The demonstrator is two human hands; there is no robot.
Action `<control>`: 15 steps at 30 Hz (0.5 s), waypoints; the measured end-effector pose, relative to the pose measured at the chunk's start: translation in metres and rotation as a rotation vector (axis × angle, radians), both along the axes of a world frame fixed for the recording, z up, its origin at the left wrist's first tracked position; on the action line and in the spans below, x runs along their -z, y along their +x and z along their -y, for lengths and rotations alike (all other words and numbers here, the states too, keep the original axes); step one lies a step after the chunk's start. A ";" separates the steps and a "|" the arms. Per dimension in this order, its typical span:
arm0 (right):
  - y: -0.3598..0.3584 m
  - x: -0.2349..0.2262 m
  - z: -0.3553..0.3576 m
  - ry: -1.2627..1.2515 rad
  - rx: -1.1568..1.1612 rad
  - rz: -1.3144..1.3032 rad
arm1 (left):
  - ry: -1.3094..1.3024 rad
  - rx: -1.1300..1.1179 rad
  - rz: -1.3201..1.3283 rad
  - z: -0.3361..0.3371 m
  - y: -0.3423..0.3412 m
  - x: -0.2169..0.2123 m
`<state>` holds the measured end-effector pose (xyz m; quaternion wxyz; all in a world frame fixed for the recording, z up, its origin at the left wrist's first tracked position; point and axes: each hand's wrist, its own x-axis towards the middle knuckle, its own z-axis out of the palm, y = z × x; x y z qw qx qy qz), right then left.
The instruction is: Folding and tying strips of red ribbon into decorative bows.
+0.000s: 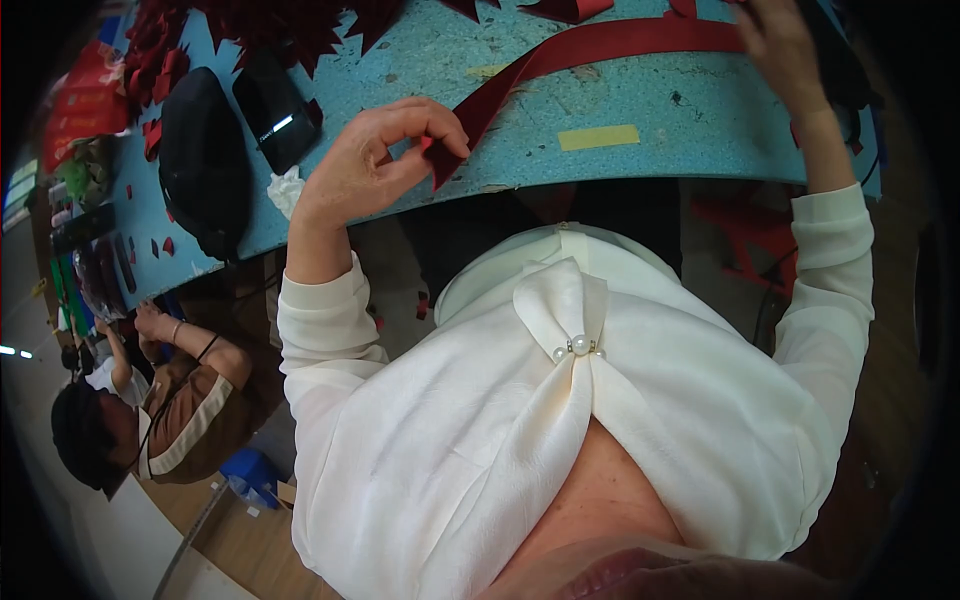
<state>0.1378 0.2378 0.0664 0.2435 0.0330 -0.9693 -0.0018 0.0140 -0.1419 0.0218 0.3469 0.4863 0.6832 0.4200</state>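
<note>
A long dark-red ribbon point(620, 45) runs in a curve across the blue table, its left end twisted and folded over. My left hand point(375, 155) pinches that end between thumb and fingers at the table's near edge. At the far right, the fingers of my right hand point(785, 50) reach over the ribbon's other visible end. They look stretched out and somewhat blurred, and the picture's top edge cuts them off. Whether they press on the ribbon is hidden. A black object point(845, 75) stands right beside that hand, mostly in shadow.
Red zigzag-cut ribbon pieces point(275, 25) are heaped at the far left of the table point(690, 150). Nearer are a black cap point(205, 160), a dark phone point(275, 110) and crumpled white tissue point(286, 190). Yellow tape point(598, 137) sticks to the tabletop. Another person point(190, 400) sits at left.
</note>
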 end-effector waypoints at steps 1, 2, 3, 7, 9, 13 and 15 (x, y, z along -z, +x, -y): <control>-0.004 0.000 0.022 -0.097 -0.073 0.122 | 0.087 -0.038 0.026 -0.001 0.002 0.001; -0.014 0.007 0.048 -0.216 -0.142 0.219 | 0.158 -0.112 0.045 0.007 0.006 0.002; -0.017 0.009 0.068 -0.317 -0.180 0.319 | 0.158 -0.117 0.045 0.009 0.009 0.004; -0.026 0.030 0.107 -0.415 -0.423 0.246 | 0.273 -0.502 0.215 0.002 0.019 0.012; -0.033 0.034 0.130 -0.395 -0.413 0.230 | 0.359 -0.827 0.287 -0.004 0.028 0.020; -0.043 0.065 0.158 -0.260 -0.394 -0.036 | 0.315 -1.054 0.089 -0.007 0.030 0.026; -0.045 0.076 0.164 -0.295 -0.361 -0.018 | 0.291 -1.100 -0.377 -0.003 0.021 0.035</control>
